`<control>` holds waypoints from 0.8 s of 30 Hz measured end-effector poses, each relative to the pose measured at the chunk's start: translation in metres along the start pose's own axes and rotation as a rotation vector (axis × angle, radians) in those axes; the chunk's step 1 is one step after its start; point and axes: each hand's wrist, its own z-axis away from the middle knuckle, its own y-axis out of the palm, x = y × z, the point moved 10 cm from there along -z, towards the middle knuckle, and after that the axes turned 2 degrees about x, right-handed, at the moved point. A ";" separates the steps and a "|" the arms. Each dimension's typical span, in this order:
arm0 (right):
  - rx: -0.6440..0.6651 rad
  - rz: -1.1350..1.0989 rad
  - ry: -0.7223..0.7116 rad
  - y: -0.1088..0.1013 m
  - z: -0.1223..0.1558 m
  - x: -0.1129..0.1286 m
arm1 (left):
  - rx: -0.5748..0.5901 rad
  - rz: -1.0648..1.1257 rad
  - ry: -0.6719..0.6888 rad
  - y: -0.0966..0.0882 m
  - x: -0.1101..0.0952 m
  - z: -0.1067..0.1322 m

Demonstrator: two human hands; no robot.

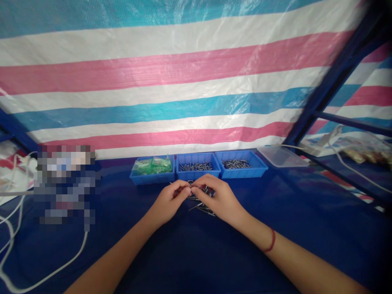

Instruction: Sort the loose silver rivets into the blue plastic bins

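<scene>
My left hand (169, 202) and my right hand (216, 197) meet fingertip to fingertip over a loose heap of small metal pins (204, 208) on the dark blue table cover. Both hands are curled in a pinch on a small metal piece between them, too small to name. A red string circles my right wrist. Just beyond the hands stand three blue bins: the left bin (152, 170) holds green plastic parts, the middle bin (197, 166) holds metal pins, the right bin (241, 164) holds darker metal pieces.
A clear plastic lid or tray (282, 157) lies right of the bins. A striped pink, white and blue tarp (171, 81) hangs behind. White cables (49, 273) trail at the left, a dark blue frame post (330, 77) rises at the right.
</scene>
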 end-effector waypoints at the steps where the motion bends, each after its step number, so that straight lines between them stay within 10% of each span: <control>1: -0.008 -0.033 0.006 0.000 0.000 0.000 | 0.008 0.036 -0.001 0.002 -0.001 0.000; 15: -0.037 -0.079 0.019 -0.004 0.000 -0.001 | 0.095 0.056 0.007 0.008 -0.004 0.001; 24: -0.020 -0.073 0.028 -0.004 -0.001 -0.002 | -0.113 0.007 0.008 -0.012 0.001 0.001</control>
